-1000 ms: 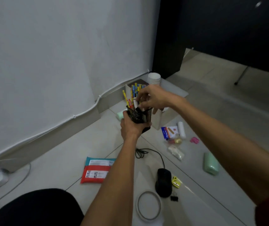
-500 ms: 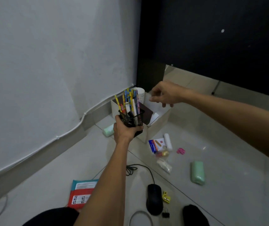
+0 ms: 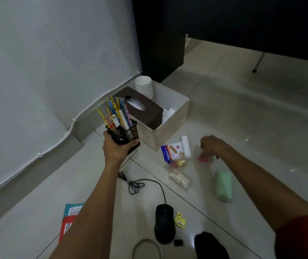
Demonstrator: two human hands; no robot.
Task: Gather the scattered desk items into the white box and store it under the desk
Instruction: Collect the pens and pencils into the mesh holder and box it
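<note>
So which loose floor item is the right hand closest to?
The small pink item, at the fingertips of the right hand; all others lie farther off.

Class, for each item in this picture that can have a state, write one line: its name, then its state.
white box, open, partly filled
tissue box, packed inside the white box
paper cups, stacked upright in the white box
pen holder, full, off the floor, gripped by left hand
right hand, fingers bent over pink item, contact unclear
mouse, on the floor, not yet gathered
green case, lying on the floor
</note>
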